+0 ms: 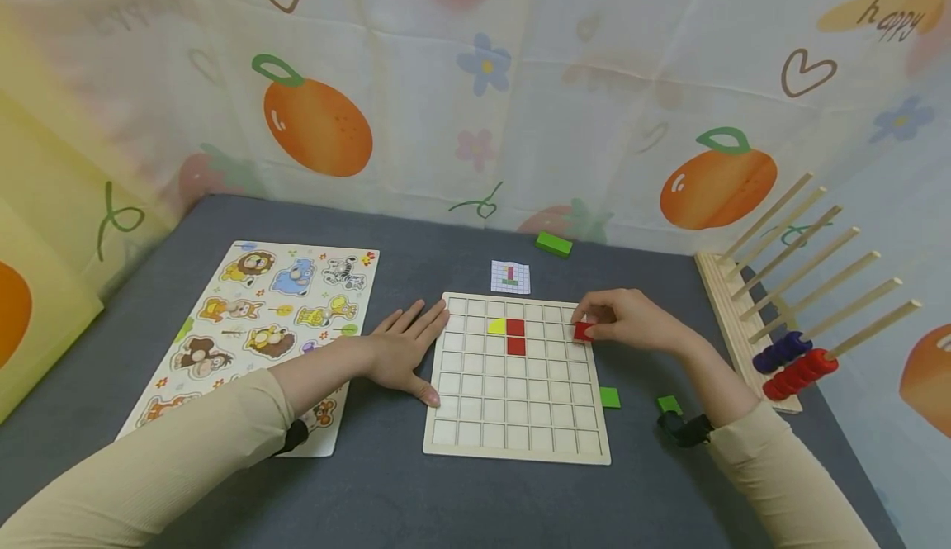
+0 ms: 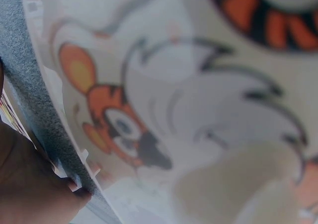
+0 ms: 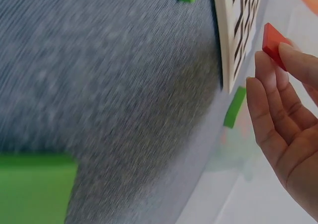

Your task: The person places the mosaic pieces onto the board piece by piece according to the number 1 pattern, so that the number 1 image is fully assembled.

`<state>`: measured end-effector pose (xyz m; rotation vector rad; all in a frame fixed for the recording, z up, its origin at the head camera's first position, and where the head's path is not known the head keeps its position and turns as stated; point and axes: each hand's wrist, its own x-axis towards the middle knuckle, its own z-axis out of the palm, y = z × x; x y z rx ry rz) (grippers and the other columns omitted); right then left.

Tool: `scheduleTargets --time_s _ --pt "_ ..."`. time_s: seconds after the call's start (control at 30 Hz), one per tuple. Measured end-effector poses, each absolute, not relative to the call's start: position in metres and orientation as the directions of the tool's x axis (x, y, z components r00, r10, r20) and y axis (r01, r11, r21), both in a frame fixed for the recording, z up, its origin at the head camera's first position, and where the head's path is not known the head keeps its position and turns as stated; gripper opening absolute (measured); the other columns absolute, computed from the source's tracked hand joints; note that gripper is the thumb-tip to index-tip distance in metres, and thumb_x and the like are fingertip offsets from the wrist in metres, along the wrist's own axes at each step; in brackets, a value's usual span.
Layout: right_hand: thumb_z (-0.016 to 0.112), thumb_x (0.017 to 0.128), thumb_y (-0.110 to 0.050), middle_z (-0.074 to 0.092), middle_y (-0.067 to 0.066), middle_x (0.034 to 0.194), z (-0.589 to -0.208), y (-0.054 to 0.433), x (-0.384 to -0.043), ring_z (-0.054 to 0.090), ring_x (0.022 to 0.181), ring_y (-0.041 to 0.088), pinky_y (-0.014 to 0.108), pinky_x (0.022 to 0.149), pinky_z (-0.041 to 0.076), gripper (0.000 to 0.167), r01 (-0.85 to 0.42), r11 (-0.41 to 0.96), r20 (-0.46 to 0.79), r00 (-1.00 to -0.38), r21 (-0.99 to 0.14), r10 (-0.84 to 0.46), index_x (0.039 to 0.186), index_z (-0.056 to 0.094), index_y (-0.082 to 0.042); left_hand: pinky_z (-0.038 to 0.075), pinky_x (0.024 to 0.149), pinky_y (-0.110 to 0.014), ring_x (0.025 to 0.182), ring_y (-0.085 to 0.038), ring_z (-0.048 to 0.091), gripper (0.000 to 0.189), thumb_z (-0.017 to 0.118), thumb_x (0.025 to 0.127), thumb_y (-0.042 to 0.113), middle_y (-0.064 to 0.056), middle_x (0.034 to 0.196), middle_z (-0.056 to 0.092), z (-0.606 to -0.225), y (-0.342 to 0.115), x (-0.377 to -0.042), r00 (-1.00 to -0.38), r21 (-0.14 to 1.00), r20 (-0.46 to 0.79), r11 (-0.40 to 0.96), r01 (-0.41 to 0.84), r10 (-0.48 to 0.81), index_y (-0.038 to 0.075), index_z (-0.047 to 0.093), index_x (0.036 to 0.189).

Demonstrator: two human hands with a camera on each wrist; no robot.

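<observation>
A wooden grid board (image 1: 527,442) lies flat at the middle of the table. Two red square tiles (image 1: 516,346) sit one above the other in its cells, with a yellow tile (image 1: 497,327) left of the upper one. My right hand (image 1: 626,319) pinches another red tile (image 1: 583,332) between thumb and fingers at the board's right edge; the right wrist view shows this red tile (image 3: 274,45) too. My left hand (image 1: 404,351) lies with fingers spread against the board's left edge.
A small pattern card (image 1: 510,277) lies behind the board. Green blocks (image 1: 554,244) are behind and right of it, one green tile (image 1: 609,398) against its right edge. An animal puzzle board (image 1: 253,318) lies at left; a wooden peg rack with beads (image 1: 750,334) stands at right.
</observation>
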<state>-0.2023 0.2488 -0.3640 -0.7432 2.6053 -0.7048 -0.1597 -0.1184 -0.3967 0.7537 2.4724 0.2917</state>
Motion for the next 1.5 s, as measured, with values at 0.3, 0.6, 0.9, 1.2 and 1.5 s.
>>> scheduleTargets --time_s 0.3,0.6,0.9,1.2,1.5 --pt "0.071 0.089 -0.01 0.068 0.0 0.088 -0.362 0.231 -0.201 0.054 0.077 0.015 0.026 0.067 0.045 0.016 -0.39 0.72 -0.201 -0.785 -0.575 -0.586 0.105 0.071 -0.014 0.003 0.125 -0.059 0.156 -0.039 -0.009 0.122 0.069 0.078 0.067 -0.009 0.169 -0.01 -0.398 -0.119 -0.16 -0.705 0.345 -0.428 0.823 0.452 0.566 0.009 -0.001 0.16" --pt "0.07 0.091 -0.012 0.066 0.001 0.091 -0.362 0.217 -0.2 0.053 0.076 0.015 0.027 0.066 0.045 0.017 -0.402 0.703 -0.205 -0.766 -0.587 -0.609 0.107 0.071 -0.015 0.003 0.125 -0.059 0.156 -0.038 -0.01 0.123 0.068 0.078 0.068 -0.008 0.169 -0.012 -0.397 -0.119 -0.16 -0.707 0.337 -0.433 0.828 0.449 0.559 0.01 -0.002 0.16" --pt "0.068 0.092 -0.012 0.068 -0.002 0.089 -0.367 0.207 -0.199 0.055 0.079 0.015 0.026 0.069 0.046 0.015 -0.407 0.679 -0.205 -0.748 -0.611 -0.632 0.106 0.071 -0.016 0.003 0.125 -0.059 0.156 -0.039 -0.009 0.123 0.069 0.078 0.067 -0.009 0.169 -0.012 -0.396 -0.12 -0.159 -0.706 0.337 -0.432 0.827 0.45 0.56 0.009 -0.001 0.16" --pt "0.068 0.092 -0.013 0.06 -0.002 0.079 -0.37 0.199 -0.199 0.051 0.073 0.014 0.025 0.068 0.043 0.014 -0.416 0.66 -0.203 -0.73 -0.626 -0.652 0.104 0.071 -0.018 0.002 0.125 -0.059 0.156 -0.038 -0.01 0.123 0.068 0.078 0.068 -0.008 0.169 -0.012 -0.398 -0.119 -0.159 -0.703 0.342 -0.428 0.822 0.456 0.568 0.01 -0.002 0.16" --pt "0.07 0.09 -0.011 0.064 -0.001 0.08 -0.372 0.186 -0.2 0.055 0.073 0.013 0.024 0.067 0.047 0.011 -0.438 0.62 -0.183 -0.703 -0.651 -0.687 0.099 0.072 -0.016 0.002 0.125 -0.059 0.156 -0.038 -0.011 0.123 0.068 0.078 0.068 -0.008 0.169 -0.013 -0.397 -0.119 -0.16 -0.706 0.34 -0.431 0.826 0.45 0.562 0.01 -0.003 0.16"
